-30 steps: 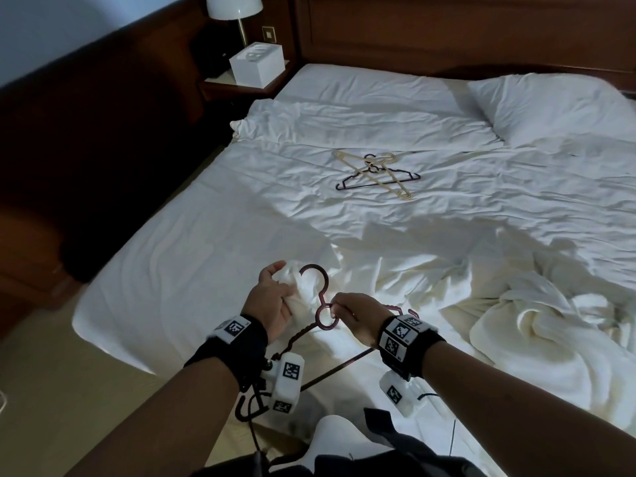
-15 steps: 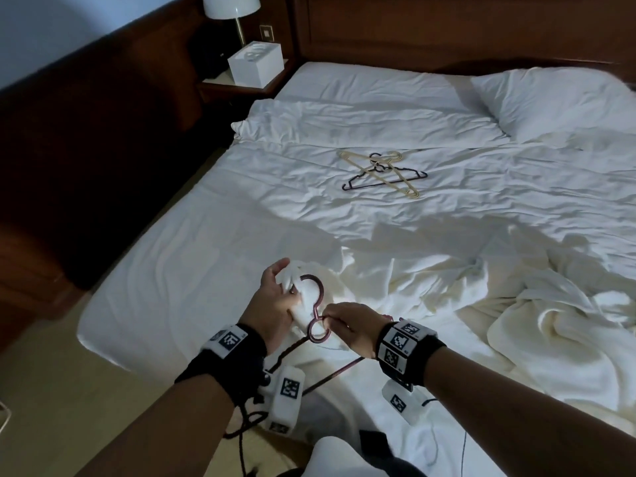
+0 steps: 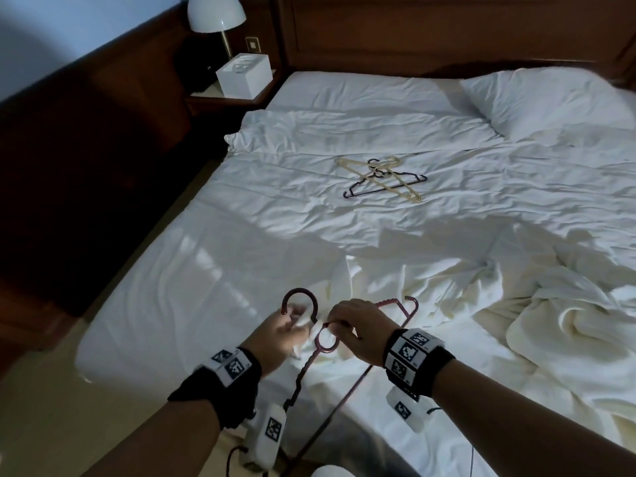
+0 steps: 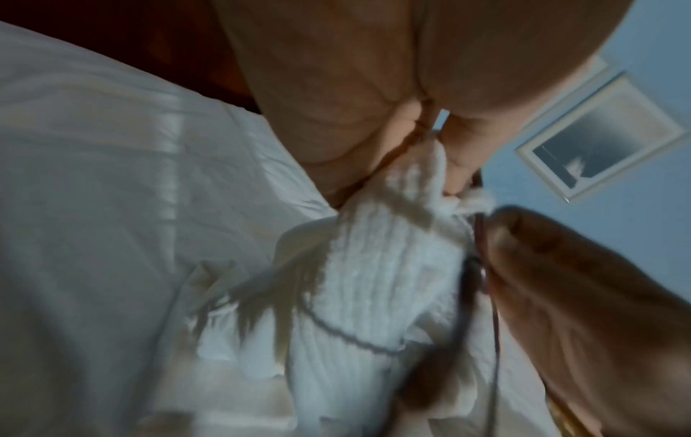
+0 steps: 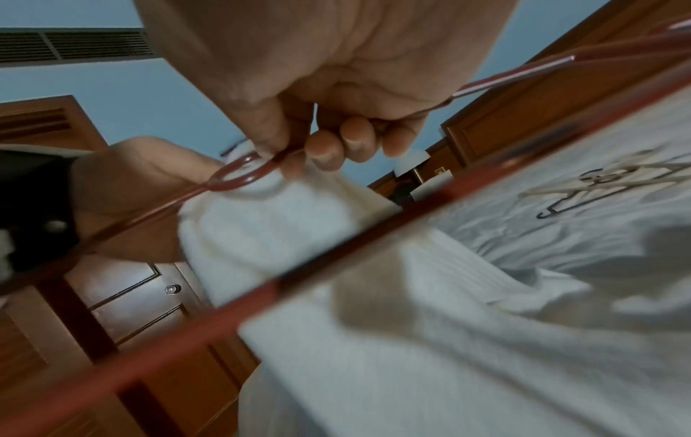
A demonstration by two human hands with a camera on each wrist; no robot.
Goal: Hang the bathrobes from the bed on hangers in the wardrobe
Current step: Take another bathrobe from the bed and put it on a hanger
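A dark red plastic hanger [image 3: 298,295] is held over the near edge of the bed. My right hand [image 3: 358,325] pinches its neck beside the ring [image 5: 243,174], thumb and fingers curled on the plastic. My left hand [image 3: 278,333] grips a bunched fold of white ribbed bathrobe [image 4: 377,266] against the hanger's hook. That robe [image 3: 375,287] trails back onto the bed; in the right wrist view the bathrobe [image 5: 430,340] hangs below the hanger bar [image 5: 336,257]. A second cream bathrobe [image 3: 568,339] lies crumpled at the right.
Three spare hangers [image 3: 382,179], two beige and one black, lie crossed mid-bed [image 3: 241,235]. A pillow [image 3: 550,101] sits at the head. A lamp [image 3: 216,18] and white box [image 3: 244,75] stand on the nightstand. Dark wooden panels [image 3: 86,132] line the left.
Both hands have stayed at the near bed edge with hanger and robe; the hook has tipped to the left and the left hand has bunched more fabric against it.
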